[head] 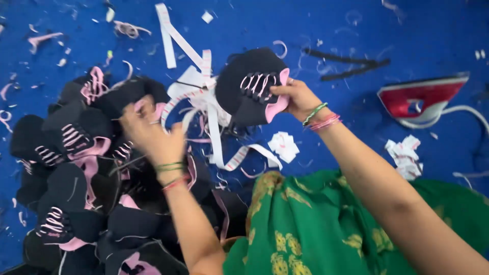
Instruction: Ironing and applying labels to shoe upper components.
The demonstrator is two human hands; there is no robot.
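Holding one black-and-pink shoe upper (253, 86) pinched in the right hand (298, 99) just right of the big heap of uppers (86, 178), the person closes the left hand (150, 132) on that heap, so most pieces seem unhandled.

A black shoe upper (250, 84) with pink lining and white lacing, held above white strips.

Left hand (147, 130) motion-blurred; fingers indistinct, grip undeterminable. Right hand (298, 99): fingertips hidden behind shoe upper (249, 86). Pile (76, 178) cut off by bottom edge. Iron (423, 99) partly blurred; its cord (471, 112) exits right edge. Blue floor scraps (127, 28) too small to identify.
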